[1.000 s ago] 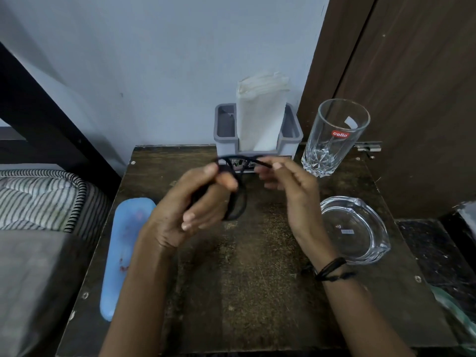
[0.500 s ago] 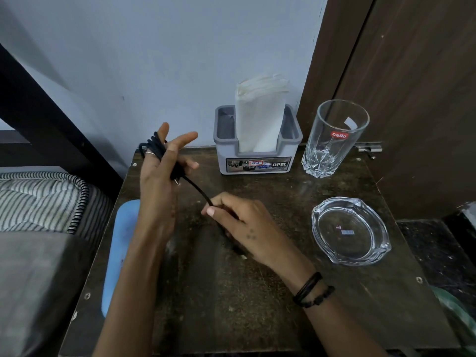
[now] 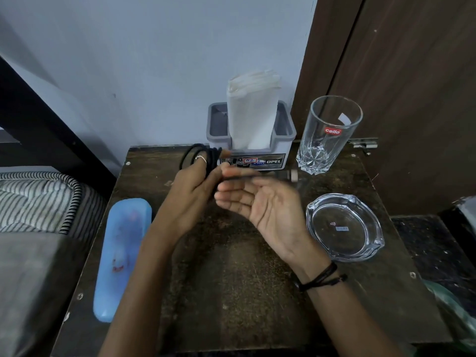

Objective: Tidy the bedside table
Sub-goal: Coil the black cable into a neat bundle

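At the left edge of the bench [image 3: 231, 292] lies a blue case [image 3: 121, 253]. Centre frame, your left hand [image 3: 190, 194] is clenched on a black cable [image 3: 203, 157] coiled round its fingers, raised above the bench. Just right of it, your right hand [image 3: 260, 202] is palm-up with loose fingers; the blurred cable tail crosses them, and you cannot tell whether it is pinched. Further right stand the tissue holder [image 3: 251, 140], the tumbler [image 3: 329, 135] and the ashtray [image 3: 345, 226]. You appear to be mid-winding; next, feed the tail round, then set the coil down neatly.
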A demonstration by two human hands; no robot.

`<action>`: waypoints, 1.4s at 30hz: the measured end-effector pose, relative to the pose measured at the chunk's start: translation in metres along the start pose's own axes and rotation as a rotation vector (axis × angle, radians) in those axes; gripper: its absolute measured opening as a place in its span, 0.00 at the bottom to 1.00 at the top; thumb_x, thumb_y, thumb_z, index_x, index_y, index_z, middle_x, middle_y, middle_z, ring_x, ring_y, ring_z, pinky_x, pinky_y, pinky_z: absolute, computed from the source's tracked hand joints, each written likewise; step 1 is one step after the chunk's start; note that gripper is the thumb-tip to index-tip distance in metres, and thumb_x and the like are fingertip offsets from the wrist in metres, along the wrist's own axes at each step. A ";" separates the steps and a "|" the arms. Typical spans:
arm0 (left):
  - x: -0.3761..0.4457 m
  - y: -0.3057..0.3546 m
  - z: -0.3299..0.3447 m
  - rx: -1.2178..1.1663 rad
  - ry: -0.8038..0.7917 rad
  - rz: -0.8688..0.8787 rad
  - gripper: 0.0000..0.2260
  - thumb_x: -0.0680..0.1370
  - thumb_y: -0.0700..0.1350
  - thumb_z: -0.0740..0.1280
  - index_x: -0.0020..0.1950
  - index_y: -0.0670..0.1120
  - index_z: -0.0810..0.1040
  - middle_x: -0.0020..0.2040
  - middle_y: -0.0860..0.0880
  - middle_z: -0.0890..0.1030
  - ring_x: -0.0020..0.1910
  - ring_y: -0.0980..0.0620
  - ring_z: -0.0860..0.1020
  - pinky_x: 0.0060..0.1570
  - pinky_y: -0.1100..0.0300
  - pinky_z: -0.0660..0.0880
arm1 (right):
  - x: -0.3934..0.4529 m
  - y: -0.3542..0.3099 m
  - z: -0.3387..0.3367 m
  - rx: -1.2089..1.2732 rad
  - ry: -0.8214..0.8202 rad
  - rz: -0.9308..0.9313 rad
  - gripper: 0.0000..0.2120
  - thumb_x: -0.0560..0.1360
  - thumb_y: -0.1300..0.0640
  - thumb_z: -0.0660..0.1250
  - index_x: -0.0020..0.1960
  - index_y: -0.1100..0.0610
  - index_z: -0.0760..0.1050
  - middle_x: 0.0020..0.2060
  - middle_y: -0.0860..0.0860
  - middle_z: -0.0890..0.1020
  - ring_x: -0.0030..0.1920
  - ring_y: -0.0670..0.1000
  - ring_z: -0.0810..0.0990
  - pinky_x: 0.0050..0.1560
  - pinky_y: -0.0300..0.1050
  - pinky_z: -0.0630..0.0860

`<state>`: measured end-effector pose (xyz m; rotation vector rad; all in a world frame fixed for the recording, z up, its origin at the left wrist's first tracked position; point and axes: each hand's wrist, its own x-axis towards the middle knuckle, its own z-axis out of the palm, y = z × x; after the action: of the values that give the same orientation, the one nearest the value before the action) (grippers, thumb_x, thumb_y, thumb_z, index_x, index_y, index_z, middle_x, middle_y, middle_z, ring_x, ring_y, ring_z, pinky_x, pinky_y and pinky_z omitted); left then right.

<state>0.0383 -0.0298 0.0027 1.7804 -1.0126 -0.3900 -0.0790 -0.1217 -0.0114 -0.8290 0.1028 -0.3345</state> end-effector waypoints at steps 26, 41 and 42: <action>-0.005 0.004 0.019 -0.160 -0.172 -0.238 0.07 0.76 0.36 0.62 0.43 0.47 0.75 0.34 0.51 0.77 0.28 0.61 0.73 0.34 0.63 0.70 | 0.010 0.009 -0.013 -0.468 0.518 -0.217 0.02 0.75 0.60 0.67 0.46 0.54 0.78 0.43 0.53 0.83 0.47 0.51 0.81 0.52 0.49 0.77; -0.017 0.005 0.025 0.536 0.187 0.153 0.15 0.75 0.46 0.55 0.54 0.40 0.74 0.46 0.43 0.78 0.41 0.46 0.77 0.36 0.52 0.74 | 0.005 0.009 0.003 -0.340 0.358 0.071 0.40 0.68 0.59 0.73 0.74 0.51 0.56 0.37 0.45 0.80 0.44 0.45 0.80 0.53 0.48 0.77; -0.018 0.005 0.026 0.567 0.194 0.156 0.11 0.76 0.43 0.59 0.55 0.39 0.74 0.46 0.43 0.77 0.40 0.46 0.76 0.35 0.54 0.72 | 0.004 0.010 0.005 -0.410 0.356 0.059 0.40 0.69 0.62 0.73 0.75 0.52 0.55 0.38 0.47 0.79 0.46 0.45 0.80 0.53 0.44 0.77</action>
<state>0.0087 -0.0323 -0.0076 2.1644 -1.1870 0.1894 -0.0713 -0.1138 -0.0150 -1.1620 0.5411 -0.4101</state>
